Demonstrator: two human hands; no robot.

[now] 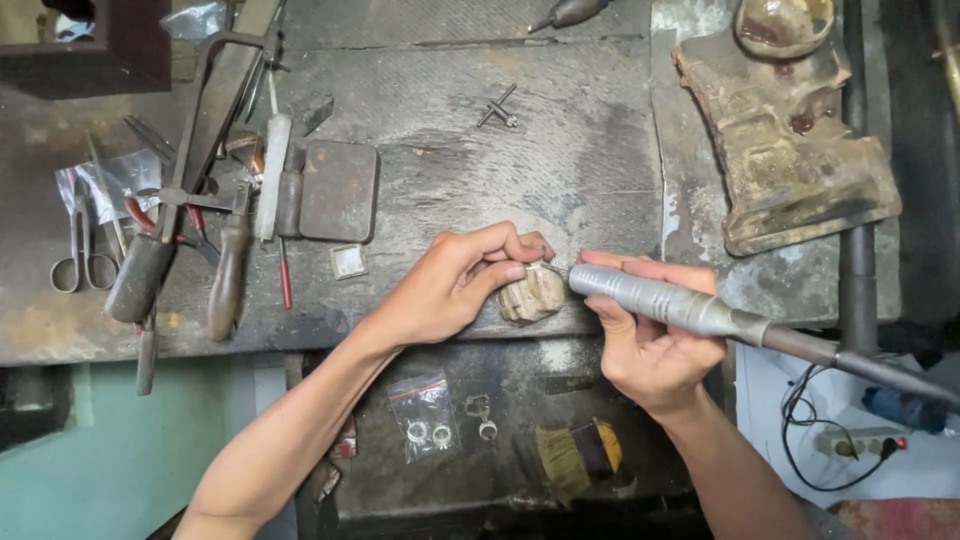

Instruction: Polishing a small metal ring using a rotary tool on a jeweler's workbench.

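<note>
While the left hand (450, 285) pinches a small, hard-to-make-out metal piece against the worn wooden bench pin (532, 294) at the desk (560, 150) edge, its fingers (500, 262) pressed together around it, the right hand (650, 345) wraps closed about a grey rotary handpiece (665, 303). The handpiece's long axis runs from lower right up to the left, its tip meeting the piece just right of the left fingertips. Both hands lie close; the left is nearer.

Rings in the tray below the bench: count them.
3 that show. Two rings lie side by side inside the clear plastic bag; one loose ring lies just right of it. Others may be hidden.
</note>
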